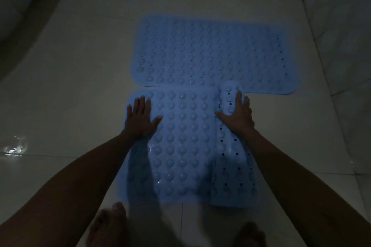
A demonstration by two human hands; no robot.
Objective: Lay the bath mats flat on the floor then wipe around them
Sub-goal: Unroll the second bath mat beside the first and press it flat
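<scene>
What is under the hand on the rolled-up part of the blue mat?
The right hand rests open on the near mat's rolled-up part, bumps and holes showing. What lies beneath that roll is hidden.

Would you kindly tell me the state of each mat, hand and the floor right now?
Far mat: spread flat on the floor, fully unrolled.
Near mat: partly unrolled; left part flat, right part still a roll.
Left hand: open, palm pressed on the near mat's flat part.
Right hand: open, resting on the roll.
Floor: glossy tile, wet-looking glint at left.
</scene>
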